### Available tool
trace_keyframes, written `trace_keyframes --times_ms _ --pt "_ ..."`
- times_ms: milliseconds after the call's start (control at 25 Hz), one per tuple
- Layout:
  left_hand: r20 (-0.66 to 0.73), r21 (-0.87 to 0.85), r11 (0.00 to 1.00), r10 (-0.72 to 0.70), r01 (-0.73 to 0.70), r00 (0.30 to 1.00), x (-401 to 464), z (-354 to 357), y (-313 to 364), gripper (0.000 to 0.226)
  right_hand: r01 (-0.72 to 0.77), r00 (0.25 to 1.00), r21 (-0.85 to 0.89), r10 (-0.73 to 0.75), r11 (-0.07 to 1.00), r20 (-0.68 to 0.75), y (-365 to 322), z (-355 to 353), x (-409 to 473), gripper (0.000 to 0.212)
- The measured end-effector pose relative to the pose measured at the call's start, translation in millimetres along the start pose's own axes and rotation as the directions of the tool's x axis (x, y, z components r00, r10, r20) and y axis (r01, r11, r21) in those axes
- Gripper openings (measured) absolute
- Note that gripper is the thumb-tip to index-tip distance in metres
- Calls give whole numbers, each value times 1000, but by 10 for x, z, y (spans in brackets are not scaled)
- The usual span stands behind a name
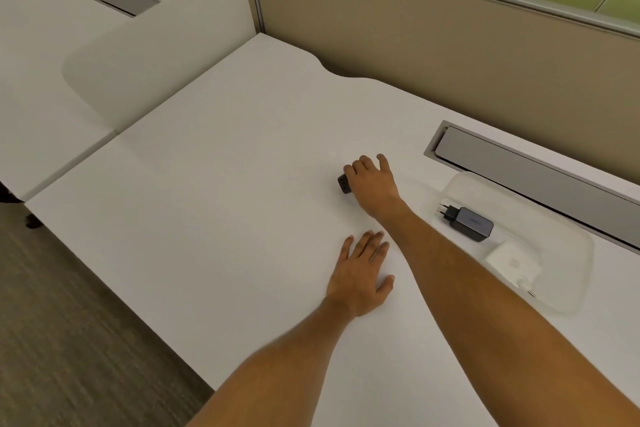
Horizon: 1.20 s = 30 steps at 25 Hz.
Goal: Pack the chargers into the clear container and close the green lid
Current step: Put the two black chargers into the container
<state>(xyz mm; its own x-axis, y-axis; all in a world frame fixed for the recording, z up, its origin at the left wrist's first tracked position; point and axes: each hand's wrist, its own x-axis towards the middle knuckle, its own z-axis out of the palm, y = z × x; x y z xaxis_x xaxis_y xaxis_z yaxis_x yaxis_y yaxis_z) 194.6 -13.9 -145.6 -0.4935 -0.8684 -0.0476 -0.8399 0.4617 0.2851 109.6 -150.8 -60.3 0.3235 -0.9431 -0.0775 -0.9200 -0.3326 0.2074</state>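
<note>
A clear shallow container (561, 291) lies on the white desk at the right. Inside it rest a dark charger with two round pins (467, 220) and a white charger (512, 265). Further left on the desk, a small black charger (343, 183) sits under the fingers of my right hand (372, 184), which curls over it and touches it. My left hand (360, 274) lies flat on the desk nearer to me, fingers spread, holding nothing. No green lid is in view.
A grey cable slot (519, 166) runs along the desk's back edge behind the container. A beige partition wall (415, 45) stands behind it. A rounded white divider (156, 55) separates the neighbouring desk at left. Carpeted floor (69, 340) lies beyond the desk's left edge.
</note>
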Motion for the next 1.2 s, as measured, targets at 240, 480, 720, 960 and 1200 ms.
trace_keyframes --times_ms 240,480,720,960,1200 --pt "-4 11 1000 5 -5 1000 -9 -23 11 69 -20 965 93 44 995 -258 196 -452 -201 49" --pt "-10 10 1000 16 -15 1000 -29 -46 12 70 -195 912 116 224 974 -342 692 -837 -643 47" --pt "-5 22 1000 10 -10 1000 -35 -50 12 69 -391 909 153 407 908 -94 1103 -839 -1175 37" --pt "-9 39 999 15 -14 1000 -31 -30 4 69 -492 863 162 454 855 224 1159 -562 -1518 39" --pt "-13 34 999 12 -11 1000 -32 -14 -14 69 -439 855 162 355 884 378 1053 -230 -1413 29"
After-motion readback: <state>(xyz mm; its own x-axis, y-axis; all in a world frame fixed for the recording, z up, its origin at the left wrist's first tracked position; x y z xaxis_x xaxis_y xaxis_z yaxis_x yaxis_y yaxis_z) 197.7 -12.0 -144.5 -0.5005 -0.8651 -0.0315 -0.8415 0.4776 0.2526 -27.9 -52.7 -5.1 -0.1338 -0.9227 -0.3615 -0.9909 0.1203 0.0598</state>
